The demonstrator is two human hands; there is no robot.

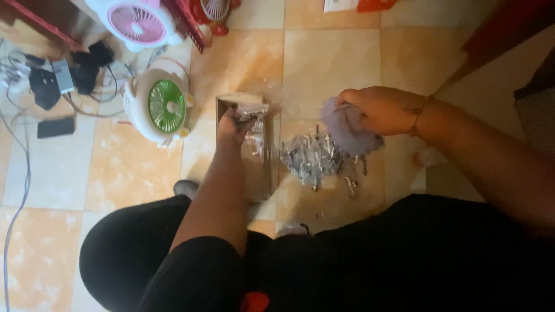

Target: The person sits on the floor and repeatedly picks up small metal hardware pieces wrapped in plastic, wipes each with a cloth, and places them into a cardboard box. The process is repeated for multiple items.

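Over the floor tiles (329,63), a crinkled foil bag (252,112) is pinched in the left hand (233,124) fingers above a cardboard box (263,167), a purple cloth (347,130) clenched in the right hand (378,110); loose metal parts (312,157) heaped just beside could be scattered if brushed.

I'm gripping a crinkly clear plastic packet (252,115) in my left hand (233,126) — it's hanging over a narrow brown cardboard box (263,173) lying open on the tiles. Up at the top edge, a white sheet (340,5) and an orange-red packet (374,4) are peeking in — mostly cut off.
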